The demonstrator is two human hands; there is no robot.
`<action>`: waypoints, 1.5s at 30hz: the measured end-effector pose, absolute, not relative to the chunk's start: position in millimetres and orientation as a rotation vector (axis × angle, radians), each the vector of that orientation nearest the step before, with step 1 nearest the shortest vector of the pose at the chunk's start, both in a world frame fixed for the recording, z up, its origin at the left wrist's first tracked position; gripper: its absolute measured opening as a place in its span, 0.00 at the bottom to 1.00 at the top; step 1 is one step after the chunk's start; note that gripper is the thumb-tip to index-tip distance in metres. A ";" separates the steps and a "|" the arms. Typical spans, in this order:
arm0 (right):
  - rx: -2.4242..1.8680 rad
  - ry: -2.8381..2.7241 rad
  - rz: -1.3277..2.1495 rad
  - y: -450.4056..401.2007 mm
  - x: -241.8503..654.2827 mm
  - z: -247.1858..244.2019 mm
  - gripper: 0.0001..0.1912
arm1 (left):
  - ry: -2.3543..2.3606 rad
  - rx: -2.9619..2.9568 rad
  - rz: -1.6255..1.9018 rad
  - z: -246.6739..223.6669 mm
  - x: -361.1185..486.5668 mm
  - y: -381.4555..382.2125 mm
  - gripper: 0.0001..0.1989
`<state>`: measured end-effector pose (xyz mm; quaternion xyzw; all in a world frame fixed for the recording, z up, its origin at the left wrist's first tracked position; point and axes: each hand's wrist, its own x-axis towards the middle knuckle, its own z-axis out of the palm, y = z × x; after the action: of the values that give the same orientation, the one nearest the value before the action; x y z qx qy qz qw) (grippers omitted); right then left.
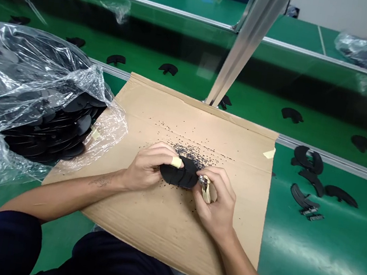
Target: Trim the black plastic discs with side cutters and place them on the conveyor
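My left hand [146, 166], its thumb wrapped in pale yellow tape, grips the left end of a black plastic part [179, 174]. My right hand [217, 202] is closed around a small tool with cream handles [208, 193]; the tool's metal head is at the right end of the black part. Beneath both hands lies a cardboard sheet [155, 222]. Many tiny black bits [190, 152] are scattered over the cardboard just beyond the black part.
A clear plastic bag [34, 61] with a pile of black discs [54, 132] lies at left. Several curved black parts [341, 194] rest on the green table [312, 253] at right. A metal post [243, 44] rises beyond the cardboard; more black parts sit on the green belt [200, 81].
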<state>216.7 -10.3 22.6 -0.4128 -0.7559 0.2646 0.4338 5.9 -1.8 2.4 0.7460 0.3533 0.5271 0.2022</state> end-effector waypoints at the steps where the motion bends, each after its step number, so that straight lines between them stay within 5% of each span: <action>1: -1.025 -1.883 0.664 -10.2 216.6 22.5 0.10 | 0.979 2.098 1.473 3.0 5.9 -2.0 0.09; 25: -1.029 -1.808 0.982 -3.1 221.4 18.5 0.03 | 0.933 1.455 1.186 4.3 13.9 -3.2 0.13; 35: -1.076 -1.719 1.036 0.8 225.2 17.3 0.10 | 0.947 1.707 1.098 24.2 -1.3 18.1 0.34; 38: -1.143 -1.655 1.022 2.2 226.5 16.6 0.12 | 1.142 1.889 1.054 45.3 -27.3 71.1 0.24; 40: -1.180 -1.628 1.025 2.9 226.9 16.2 0.12 | 1.575 2.116 0.712 58.8 -49.1 117.4 0.15; 45: -1.215 -1.617 1.029 3.1 232.9 12.0 0.12 | 2.309 1.942 0.233 67.9 -110.6 213.6 0.13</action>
<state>232.9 3.1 12.0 -0.4854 -0.6459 0.4110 0.4223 -110.6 213.6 67.9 0.6408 0.7617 0.0769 0.0577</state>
